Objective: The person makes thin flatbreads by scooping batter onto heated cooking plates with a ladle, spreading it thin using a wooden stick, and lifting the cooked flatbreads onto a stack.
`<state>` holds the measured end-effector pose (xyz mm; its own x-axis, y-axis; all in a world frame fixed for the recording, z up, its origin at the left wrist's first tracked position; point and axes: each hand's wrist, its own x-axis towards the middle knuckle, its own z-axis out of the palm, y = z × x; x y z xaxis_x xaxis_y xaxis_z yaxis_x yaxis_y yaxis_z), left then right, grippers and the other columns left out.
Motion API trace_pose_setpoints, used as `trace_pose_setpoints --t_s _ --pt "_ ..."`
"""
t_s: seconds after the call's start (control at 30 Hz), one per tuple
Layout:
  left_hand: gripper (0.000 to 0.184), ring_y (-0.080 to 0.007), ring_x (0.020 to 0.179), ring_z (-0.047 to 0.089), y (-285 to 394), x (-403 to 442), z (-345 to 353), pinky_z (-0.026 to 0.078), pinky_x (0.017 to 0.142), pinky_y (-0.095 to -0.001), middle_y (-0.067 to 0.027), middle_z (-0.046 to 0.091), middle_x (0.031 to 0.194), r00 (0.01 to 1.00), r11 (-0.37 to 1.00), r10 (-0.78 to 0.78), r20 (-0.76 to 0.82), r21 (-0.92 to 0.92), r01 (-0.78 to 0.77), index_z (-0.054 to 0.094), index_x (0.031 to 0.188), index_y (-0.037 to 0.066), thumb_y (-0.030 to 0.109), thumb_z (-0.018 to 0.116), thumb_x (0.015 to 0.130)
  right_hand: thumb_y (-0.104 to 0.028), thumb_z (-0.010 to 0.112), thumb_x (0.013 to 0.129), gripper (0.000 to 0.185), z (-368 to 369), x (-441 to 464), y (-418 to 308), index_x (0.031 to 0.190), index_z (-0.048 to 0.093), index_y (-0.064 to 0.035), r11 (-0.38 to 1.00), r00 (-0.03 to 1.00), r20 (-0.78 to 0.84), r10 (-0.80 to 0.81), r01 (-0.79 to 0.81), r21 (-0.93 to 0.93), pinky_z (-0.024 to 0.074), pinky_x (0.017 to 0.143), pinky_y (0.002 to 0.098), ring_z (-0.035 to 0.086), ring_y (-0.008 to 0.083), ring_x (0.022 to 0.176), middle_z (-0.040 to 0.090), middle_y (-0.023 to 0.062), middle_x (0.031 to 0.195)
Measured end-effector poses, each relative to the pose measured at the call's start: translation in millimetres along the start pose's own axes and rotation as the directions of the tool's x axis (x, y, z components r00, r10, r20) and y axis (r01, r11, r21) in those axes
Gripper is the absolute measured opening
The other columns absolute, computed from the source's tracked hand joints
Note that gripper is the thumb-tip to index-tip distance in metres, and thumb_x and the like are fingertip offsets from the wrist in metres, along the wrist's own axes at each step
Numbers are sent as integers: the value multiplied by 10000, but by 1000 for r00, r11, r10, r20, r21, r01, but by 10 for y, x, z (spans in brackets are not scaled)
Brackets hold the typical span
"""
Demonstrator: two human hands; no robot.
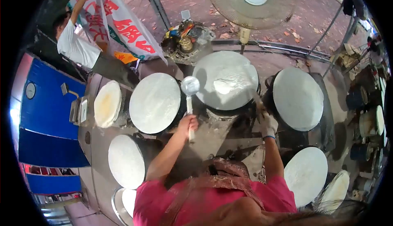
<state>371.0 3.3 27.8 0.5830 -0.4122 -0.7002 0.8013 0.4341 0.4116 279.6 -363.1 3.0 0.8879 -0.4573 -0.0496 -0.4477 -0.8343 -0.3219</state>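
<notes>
The metal ladle is raised between a white-coated round left griddle and the middle griddle, which bears a bright, uneven patch. Beyond them, a fan stands and another person reaches up to a banner. The left hand wraps the ladle's handle; the gloved right hand is near the middle griddle, its grip too blurred to tell.

The left hand grips a ladle near white-coated griddles.
</notes>
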Motion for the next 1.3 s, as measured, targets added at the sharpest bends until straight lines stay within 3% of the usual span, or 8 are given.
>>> trace_pose_setpoints --t_s 0.13,0.37,0.5,0.73,0.9,1.07,1.17,1.3 --pt "215 -130 334 316 -297 280 517 264 315 -279 -16 345 486 927 929 343 -154 204 -310 362 636 101 81 505 795 -416 453 839 325 626 -430 -34 950 604 -150 984 995 -18 -100 96 -153 493 646 449 617 344 708 620 143 763" --pt "435 -103 363 337 -364 -598 378 266 343 -266 29 299 434 953 907 233 194 310 -285 307 509 161 349 420 885 -406 532 811 283 301 -1115 -529 968 608 -183 983 983 -10 -184 185 8 469 567 428 597 322 629 598 155 780" --pt "340 -76 319 286 -634 -1029 -16 247 314 -234 42 295 440 994 986 -54 -95 155 69 363 587 159 302 483 872 -310 557 809 237 143 -1422 -557 1009 615 -198 944 929 -171 -329 316 -99 462 562 423 591 324 659 590 154 753" --pt "384 -88 312 294 -551 -1008 -302 227 283 -227 38 294 432 653 849 -455 605 73 524 369 569 158 342 466 892 -261 513 829 234 245 -1375 -445 1031 601 -183 963 965 15 -263 264 -63 454 654 435 572 356 791 602 163 859" --pt "437 -94 301 268 -979 -1100 -401 260 284 -228 27 308 446 788 875 -457 414 368 314 373 568 142 428 400 897 -396 490 824 307 12 -1213 -29 974 602 -153 909 919 78 386 -394 138 469 724 426 587 325 882 612 154 934" --pt "302 -56 388 302 -1414 -1077 -9 251 347 -194 39 304 508 830 834 -548 105 146 532 346 638 138 244 461 897 -196 582 811 360 -262 -1868 1290 1137 571 -43 540 764 -128 633 -318 779 415 840 278 559 144 956 616 76 1063" --pt "281 -45 382 280 -1633 -938 1 237 356 -181 46 294 511 671 692 -688 276 -28 721 340 665 131 231 439 908 -225 573 813 344 -609 -2292 1912 1110 587 -53 566 624 -243 742 -391 726 427 830 304 582 214 957 624 116 1044" --pt "304 -48 376 277 -1765 -1147 702 228 335 -193 60 283 504 859 862 -496 124 192 470 345 654 114 248 435 911 -300 567 809 288 -784 -2793 2108 1007 640 -104 621 587 -204 784 -743 248 463 722 370 604 322 853 633 173 904"
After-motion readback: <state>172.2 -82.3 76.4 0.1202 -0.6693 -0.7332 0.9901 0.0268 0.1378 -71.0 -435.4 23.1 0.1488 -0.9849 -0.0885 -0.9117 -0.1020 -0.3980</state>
